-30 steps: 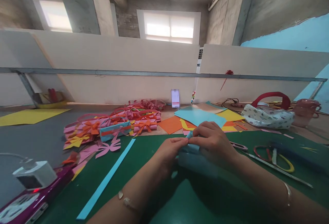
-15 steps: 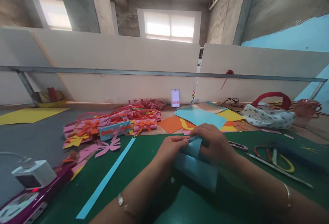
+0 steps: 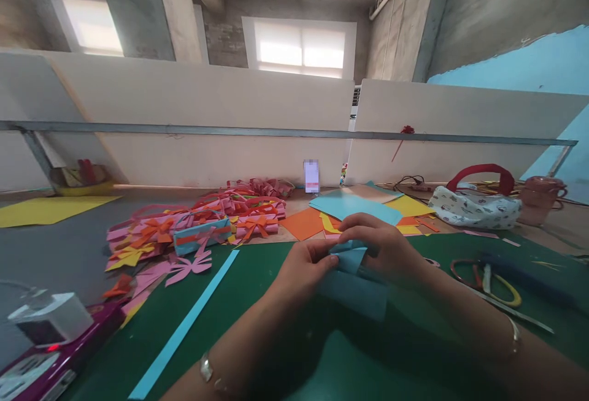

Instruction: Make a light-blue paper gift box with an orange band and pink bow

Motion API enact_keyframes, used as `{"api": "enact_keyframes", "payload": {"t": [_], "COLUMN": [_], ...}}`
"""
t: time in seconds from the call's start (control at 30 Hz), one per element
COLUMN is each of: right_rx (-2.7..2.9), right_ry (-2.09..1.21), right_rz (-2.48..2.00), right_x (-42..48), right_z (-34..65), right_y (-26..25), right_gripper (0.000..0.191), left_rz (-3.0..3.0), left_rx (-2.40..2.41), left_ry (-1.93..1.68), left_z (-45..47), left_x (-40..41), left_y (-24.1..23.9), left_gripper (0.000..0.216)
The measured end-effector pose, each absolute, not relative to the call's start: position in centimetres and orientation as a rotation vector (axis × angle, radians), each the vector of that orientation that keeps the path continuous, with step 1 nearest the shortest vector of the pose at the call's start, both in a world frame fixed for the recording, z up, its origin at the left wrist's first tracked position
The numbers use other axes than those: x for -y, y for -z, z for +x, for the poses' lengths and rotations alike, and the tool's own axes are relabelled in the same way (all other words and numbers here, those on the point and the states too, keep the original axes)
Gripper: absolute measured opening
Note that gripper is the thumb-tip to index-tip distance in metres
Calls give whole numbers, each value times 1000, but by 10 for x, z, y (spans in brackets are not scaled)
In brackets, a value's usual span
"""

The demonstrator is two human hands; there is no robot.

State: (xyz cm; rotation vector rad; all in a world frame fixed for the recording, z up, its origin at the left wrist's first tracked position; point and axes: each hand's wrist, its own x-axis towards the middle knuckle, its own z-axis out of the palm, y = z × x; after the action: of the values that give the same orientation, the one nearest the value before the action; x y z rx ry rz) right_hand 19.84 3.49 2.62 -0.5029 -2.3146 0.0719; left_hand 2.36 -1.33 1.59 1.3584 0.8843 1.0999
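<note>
1. Blue paper (image 3: 354,287) sits dead centre and close in, held just above the green cutting mat (image 3: 257,290), with its top edge folded and pinched up between both hands.
2. Left hand (image 3: 301,272) is at the blue paper's 9 o'clock, fingers curled, thumb and fingertips clamped on the folded top corner. There's a bracelet on that wrist.
3. Right hand (image 3: 386,251) is at its 1 o'clock, closed over the same fold from the other side, so both hands are gripping it and nearly touching each other.
4. A long blue strip (image 3: 184,327) lies flat on the mat at 8 o'clock from the hands, running diagonally.
5. Down at 8 o'clock, near the edge of the shot, a white adapter (image 3: 48,318) sits plugged into a purple power strip (image 3: 46,358).
6. Scissors (image 3: 488,278) with red and yellow handles lie on the mat at 3 o'clock, well apart from the hands.
7. At 10 o'clock there's a pile of pink and orange paper bows (image 3: 193,229).
8. At 12 o'clock, just past the hands, a stack of coloured sheets (image 3: 350,208) has a blue one on top.
9. Farther out: a phone (image 3: 311,176) propped against the white partition at 12, a patterned bag (image 3: 473,205) with a red handle at 2, and a pink cup (image 3: 543,195) right beside it.
</note>
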Motion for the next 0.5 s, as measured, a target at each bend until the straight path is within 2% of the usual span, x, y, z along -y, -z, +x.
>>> {"api": "enact_keyframes", "payload": {"t": [0.2,0.5], "right_rx": [2261,2335], "right_ry": [-106,153], "right_rz": [-426,-395], "right_x": [-38,-39], "right_z": [201,201], "right_y": [-24,-29], "right_gripper": [23,10], "left_rz": [1425,1389], "left_rx": [-881,-821], "left_ry": [-1082,-1009], "left_z": [24,22], "left_x": [14,12], "left_y": [-19,-12], "left_gripper": [29,32]}}
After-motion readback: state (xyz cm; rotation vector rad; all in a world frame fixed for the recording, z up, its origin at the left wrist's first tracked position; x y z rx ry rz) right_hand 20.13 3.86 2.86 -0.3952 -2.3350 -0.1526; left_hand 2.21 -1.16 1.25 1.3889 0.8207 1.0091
